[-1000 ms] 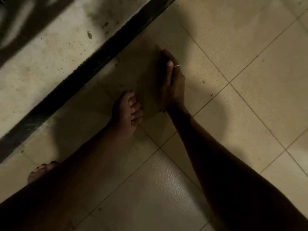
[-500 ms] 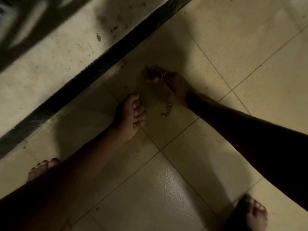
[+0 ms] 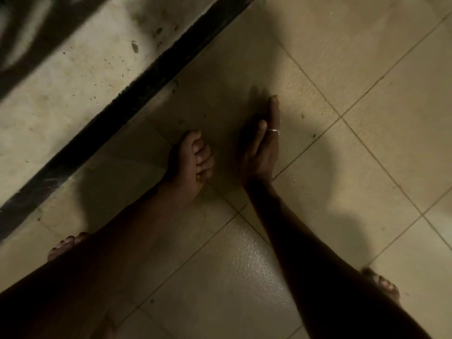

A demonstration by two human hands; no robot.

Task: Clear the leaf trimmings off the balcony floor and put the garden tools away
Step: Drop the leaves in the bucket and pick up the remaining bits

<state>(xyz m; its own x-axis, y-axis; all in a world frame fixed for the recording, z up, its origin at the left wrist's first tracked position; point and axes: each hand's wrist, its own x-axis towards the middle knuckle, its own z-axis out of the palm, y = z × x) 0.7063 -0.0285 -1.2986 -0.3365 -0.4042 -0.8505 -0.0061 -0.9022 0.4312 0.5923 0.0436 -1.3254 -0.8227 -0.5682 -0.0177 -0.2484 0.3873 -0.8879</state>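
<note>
1. Two bare feet stand at the bottom of the frame. The toes of the left foot point(image 3: 66, 243) show at lower left behind the forearm, and the right foot point(image 3: 381, 286) is at lower right, blurred.
2. The left hand point(image 3: 193, 160) is at the centre, low over the tiled floor point(image 3: 244, 265). Its fingers are curled tight into the palm, and I cannot tell whether anything lies inside.
3. The right hand point(image 3: 261, 148) is just to its right, not touching it. Its fingers are straight and pressed together, and the hand stands on its little-finger edge against the floor. The thumb lies along the forefinger. It holds nothing and wears one ring point(image 3: 274, 131).
4. The leaf trimmings point(image 3: 181, 122) are tiny dark flecks on the tile. A few lie above and left of the hands and two to the right of the right hand. They are too small to count surely.
5. One black strip point(image 3: 122, 106) runs diagonally from lower left to top centre.
6. Beyond it, at upper left, a pale slab point(image 3: 61, 94) carries more flecks, among them one larger fleck point(image 3: 134, 46).
</note>
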